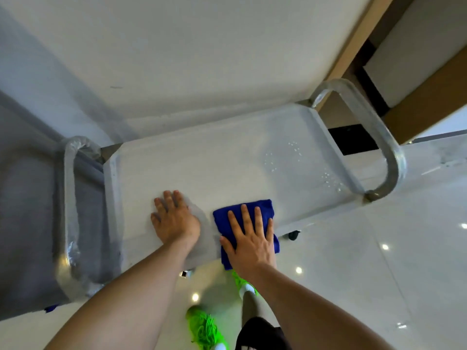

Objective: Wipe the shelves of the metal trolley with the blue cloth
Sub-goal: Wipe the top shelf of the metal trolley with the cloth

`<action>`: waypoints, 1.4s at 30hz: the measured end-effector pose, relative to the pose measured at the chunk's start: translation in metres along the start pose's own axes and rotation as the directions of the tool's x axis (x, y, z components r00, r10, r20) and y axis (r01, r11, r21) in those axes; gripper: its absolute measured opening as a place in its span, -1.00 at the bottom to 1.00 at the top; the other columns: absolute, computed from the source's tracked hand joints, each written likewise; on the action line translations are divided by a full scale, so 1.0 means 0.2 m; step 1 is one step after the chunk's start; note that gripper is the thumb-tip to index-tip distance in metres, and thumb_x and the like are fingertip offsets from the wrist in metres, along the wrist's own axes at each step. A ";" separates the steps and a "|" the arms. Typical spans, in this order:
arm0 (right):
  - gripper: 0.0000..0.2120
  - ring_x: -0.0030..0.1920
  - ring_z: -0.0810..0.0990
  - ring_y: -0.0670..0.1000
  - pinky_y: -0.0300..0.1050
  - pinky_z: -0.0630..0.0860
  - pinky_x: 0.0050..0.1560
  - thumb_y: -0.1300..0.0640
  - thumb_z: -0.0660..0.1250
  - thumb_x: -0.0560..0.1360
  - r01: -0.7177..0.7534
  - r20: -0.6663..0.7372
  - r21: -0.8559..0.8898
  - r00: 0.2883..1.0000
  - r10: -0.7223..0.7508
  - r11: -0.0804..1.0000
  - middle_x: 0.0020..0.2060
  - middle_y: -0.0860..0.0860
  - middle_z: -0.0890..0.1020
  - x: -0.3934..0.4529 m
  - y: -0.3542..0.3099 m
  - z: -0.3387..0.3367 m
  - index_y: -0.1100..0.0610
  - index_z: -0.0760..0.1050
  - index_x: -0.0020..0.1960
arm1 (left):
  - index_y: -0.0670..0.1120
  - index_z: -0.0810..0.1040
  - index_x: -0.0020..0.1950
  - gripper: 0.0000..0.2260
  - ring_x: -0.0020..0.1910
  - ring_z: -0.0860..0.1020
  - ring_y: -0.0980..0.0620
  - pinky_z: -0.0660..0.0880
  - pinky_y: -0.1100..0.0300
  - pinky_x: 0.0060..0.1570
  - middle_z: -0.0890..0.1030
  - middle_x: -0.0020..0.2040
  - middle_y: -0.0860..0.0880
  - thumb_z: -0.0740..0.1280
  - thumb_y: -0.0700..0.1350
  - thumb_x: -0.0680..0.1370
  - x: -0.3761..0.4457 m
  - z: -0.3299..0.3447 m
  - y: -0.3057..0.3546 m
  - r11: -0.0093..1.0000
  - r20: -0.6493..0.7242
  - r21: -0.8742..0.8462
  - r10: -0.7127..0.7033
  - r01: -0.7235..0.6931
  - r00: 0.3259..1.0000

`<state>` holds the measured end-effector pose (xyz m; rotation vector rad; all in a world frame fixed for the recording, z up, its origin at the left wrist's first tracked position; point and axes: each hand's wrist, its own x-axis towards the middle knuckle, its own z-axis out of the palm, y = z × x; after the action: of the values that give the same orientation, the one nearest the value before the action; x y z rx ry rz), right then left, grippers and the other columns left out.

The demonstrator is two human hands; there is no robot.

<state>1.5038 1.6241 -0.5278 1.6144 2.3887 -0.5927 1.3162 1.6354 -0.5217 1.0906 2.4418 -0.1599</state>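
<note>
Clearly, from the head view, the person is leaning over the top shelf (227,160) of the metal trolley (379,137), wiping it. Their right hand (249,236) is lying flat with fingers spread, pressing the folded blue cloth (255,207) onto the shelf's near edge, part of the cloth hanging past the rim. Their left hand (173,218) is resting open and flat on the bare metal just beside the cloth, holding nothing. Water droplets (295,155) are sitting on the right part of the shelf, well apart from the cloth, so I judge that stretch is not yet wiped; any lower shelves are hidden. Green shoes (203,327) are showing on the glossy tiled floor (379,248). No brand, label or writing is readable anywhere.
</note>
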 end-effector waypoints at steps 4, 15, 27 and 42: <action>-0.35 0.59 -0.36 0.11 0.31 -0.37 0.50 -0.41 -0.26 0.59 0.009 0.025 -0.019 1.000 -0.008 1.000 0.63 -0.06 -0.21 -0.02 0.06 -0.02 -0.21 -0.25 0.61 | -0.01 0.00 0.64 -0.48 0.61 -0.09 -0.21 0.01 -0.15 0.55 -0.07 0.65 -0.11 0.02 0.00 0.69 -0.03 -0.01 0.12 0.991 -0.040 0.013 0.134 -0.134 0.990; -0.34 0.60 -0.28 0.17 0.31 -0.39 0.49 -0.37 -0.17 0.60 -0.027 -0.038 -0.004 0.999 0.027 1.000 0.64 0.00 -0.12 0.21 0.32 -0.13 -0.18 -0.18 0.63 | -0.01 0.01 0.64 -0.50 0.62 -0.05 -0.13 0.01 -0.12 0.56 0.00 0.65 -0.08 -0.01 0.06 0.70 0.03 0.00 0.60 0.923 -0.028 -0.022 0.385 -0.385 0.923; -0.32 0.60 -0.28 0.20 0.37 -0.31 0.49 -0.38 -0.13 0.60 0.098 -0.079 -0.043 0.992 -0.101 0.994 0.65 0.01 -0.13 1.01 0.48 -0.42 -0.15 -0.14 0.64 | -0.14 0.49 0.39 -0.52 0.31 0.44 -0.13 0.34 -0.16 0.27 0.53 0.33 -0.08 0.14 0.14 0.61 0.14 0.11 0.71 0.961 -0.292 0.056 0.274 -0.269 0.917; -0.31 0.60 -0.25 0.23 0.40 -0.27 0.50 -0.37 -0.16 0.61 0.130 -0.114 -0.114 0.983 -0.143 0.985 0.64 0.04 -0.15 1.40 0.40 -0.55 -0.12 -0.17 0.65 | -0.16 0.36 0.52 -0.43 0.46 0.36 -0.20 0.17 -0.23 0.48 0.44 0.48 -0.12 0.10 0.20 0.66 0.12 0.18 0.74 0.974 -0.273 0.026 0.225 -0.227 0.935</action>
<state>1.4769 1.9327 -0.5517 1.4924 2.5880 -0.3919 1.4227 1.7409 -0.5519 1.4658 2.5246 0.0790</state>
